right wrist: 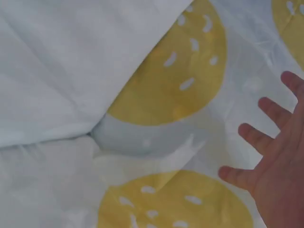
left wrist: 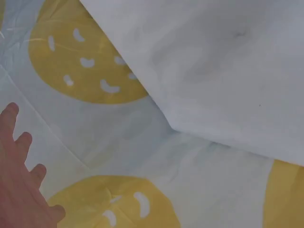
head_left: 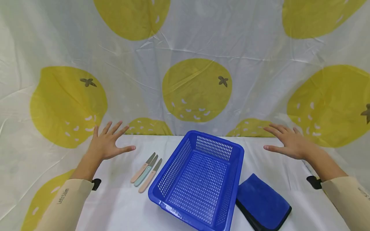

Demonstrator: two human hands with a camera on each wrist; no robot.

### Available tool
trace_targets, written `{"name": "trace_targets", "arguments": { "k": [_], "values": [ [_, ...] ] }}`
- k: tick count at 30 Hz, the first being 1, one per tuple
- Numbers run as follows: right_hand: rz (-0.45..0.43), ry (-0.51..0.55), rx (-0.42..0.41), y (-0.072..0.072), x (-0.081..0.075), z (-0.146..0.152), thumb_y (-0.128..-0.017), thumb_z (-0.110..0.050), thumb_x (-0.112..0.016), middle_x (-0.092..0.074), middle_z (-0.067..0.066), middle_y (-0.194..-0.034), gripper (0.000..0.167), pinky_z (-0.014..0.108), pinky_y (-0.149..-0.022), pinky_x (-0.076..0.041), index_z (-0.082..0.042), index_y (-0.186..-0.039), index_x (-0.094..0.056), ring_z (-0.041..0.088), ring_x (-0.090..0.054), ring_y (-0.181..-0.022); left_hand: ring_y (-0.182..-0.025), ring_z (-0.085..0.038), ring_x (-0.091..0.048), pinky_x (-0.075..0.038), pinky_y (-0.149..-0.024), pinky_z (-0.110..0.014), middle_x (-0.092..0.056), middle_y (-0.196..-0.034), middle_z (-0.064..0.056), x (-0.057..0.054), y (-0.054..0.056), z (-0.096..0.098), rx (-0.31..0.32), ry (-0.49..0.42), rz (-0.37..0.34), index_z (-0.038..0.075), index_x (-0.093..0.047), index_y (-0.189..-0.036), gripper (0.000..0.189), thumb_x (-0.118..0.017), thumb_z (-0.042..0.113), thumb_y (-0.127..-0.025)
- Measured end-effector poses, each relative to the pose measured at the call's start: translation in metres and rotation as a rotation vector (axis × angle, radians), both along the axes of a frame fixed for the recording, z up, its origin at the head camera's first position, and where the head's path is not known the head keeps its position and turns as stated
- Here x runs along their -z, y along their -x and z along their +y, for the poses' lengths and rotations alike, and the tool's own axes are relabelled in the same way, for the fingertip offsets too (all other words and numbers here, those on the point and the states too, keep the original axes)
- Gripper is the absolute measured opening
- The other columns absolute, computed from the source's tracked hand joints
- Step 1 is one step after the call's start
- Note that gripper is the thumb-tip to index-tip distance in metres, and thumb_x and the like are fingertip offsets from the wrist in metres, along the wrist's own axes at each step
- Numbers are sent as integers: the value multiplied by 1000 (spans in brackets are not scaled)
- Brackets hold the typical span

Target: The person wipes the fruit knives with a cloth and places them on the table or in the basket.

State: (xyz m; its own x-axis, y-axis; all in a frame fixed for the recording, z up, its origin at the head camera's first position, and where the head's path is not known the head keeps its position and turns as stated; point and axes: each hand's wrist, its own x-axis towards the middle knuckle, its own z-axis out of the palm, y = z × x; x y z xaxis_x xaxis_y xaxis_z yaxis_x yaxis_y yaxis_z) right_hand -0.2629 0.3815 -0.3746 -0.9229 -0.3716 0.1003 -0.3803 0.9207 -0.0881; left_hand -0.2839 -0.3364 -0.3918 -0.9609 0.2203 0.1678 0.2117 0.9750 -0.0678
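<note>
Nearest the head camera are my beige fabric left sleeve (head_left: 62,205) and right sleeve (head_left: 349,200). Between them, on the white cloth-covered surface (head_left: 111,195), stands a deep blue perforated plastic basket (head_left: 199,183), bare inside. Left of it lie three slim knives side by side: a pink-handled one (head_left: 144,168), a pale blue-handled one (head_left: 146,171) and another pink-handled one (head_left: 151,176). Just right of it is a folded blue cloth with black edging (head_left: 264,202); I cannot tell whether they touch. My left hand (head_left: 106,144) and right hand (head_left: 290,143) are raised, palms free, fingers spread. Behind hangs a pale lemon-print curtain (head_left: 257,89).

In the left wrist view, my fingers show separated at the left edge, with white surface and lemon print beyond.

In the right wrist view, my fingers again fan apart, touching nothing visible.

I judge this a ready pose, no handling begun. Picking up a knife would call for lowering my left hand and pinching its handle, clear of the blade.
</note>
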Motion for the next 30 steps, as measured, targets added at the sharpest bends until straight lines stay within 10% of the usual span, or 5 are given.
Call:
{"name": "trace_targets", "arguments": {
  "k": [7,30],
  "values": [
    [-55,71,-1,-40,29,-20,-95,-60,-60,-41,23,-159,75,83,-102,-33,-18,-156,-44,53,-42,-140,-156,-47,-16,7,-119,-76,-24,-171,-12,26,-23,19,57,-6,20,31,-30,-163,96,-48,85,-86],
    [-110,139,160,-121,101,-83,-92,-71,-58,-53,23,-148,79,72,-89,-52,-18,-151,-51,51,-56,-127,-139,-42,-49,-38,-112,-67,-54,-153,-10,89,-66,68,199,-49,52,32,-51,-152,84,-63,78,-82]
  ]
}}
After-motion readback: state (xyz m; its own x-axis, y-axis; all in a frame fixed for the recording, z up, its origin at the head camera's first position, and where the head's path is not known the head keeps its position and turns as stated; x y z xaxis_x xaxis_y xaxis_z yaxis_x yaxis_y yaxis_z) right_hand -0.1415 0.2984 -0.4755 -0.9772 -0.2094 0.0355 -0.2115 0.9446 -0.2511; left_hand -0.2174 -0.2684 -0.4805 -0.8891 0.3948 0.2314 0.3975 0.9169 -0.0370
